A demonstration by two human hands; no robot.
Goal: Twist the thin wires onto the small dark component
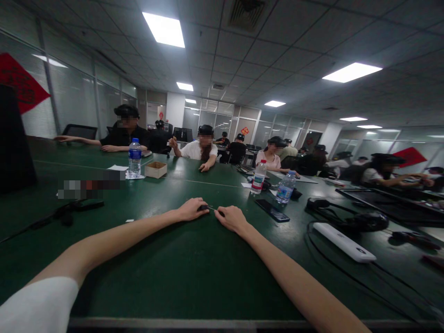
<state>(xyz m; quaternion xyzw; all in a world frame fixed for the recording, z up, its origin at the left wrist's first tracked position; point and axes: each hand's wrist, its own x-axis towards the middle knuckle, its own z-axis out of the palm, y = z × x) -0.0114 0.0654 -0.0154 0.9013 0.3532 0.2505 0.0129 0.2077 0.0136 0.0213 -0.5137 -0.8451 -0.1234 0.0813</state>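
Dark green worktop stretches beneath both forearms, and the hands meet near its middle. The left hand is closed narrow on a small dark object, held just over the surface or on it; I cannot tell which. A thin, shiny piece spans the gap toward the right hand, whose fingers curl in close, though what they grip is too small to tell. On the right lie a phone and, nearer, a white device; a small box sits far left.
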